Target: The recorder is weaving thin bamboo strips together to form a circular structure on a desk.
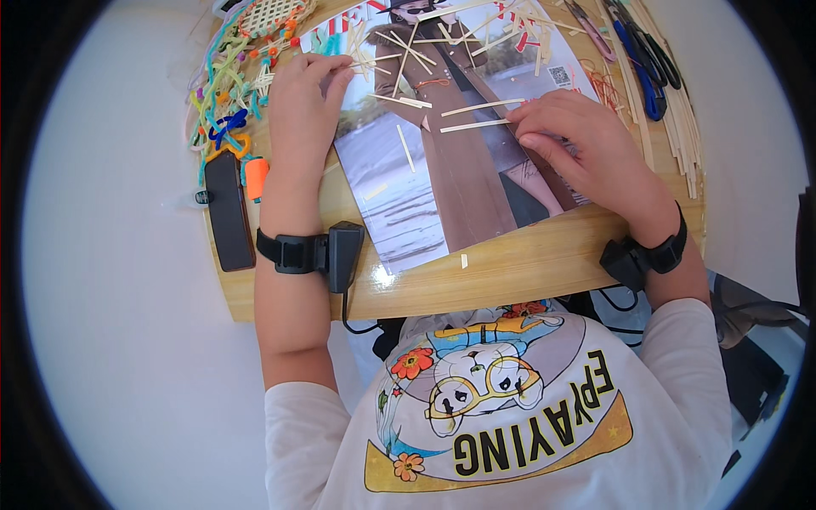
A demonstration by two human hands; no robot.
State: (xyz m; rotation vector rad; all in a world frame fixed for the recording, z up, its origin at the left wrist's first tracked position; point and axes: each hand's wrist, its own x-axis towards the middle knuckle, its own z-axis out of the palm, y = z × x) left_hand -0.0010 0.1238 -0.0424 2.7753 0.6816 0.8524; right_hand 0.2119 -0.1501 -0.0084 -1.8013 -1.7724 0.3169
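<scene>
At the poster's upper left edge, my left hand (308,89) has its fingertips bent close to the thumb, beside a heap of pale thin wooden strips (365,58). Whatever lies between those fingertips is too small to make out. My right hand (574,140) is curled over the middle right of the poster (399,212). Its fingertips meet the right end of a thin wooden strip (473,126); a second strip (480,107) lies just above, almost parallel. Several strips are crossed into a star shape (408,49) between the hands, farther from me.
Colourful pipe cleaners and beads (229,93) crowd the table's left side, with a dark phone (228,208) and an orange bottle (255,178) nearer me. Blue-and-black cutting tools (642,64) and a bundle of long strips (684,140) lie at right. The wooden table (510,263) curves toward me.
</scene>
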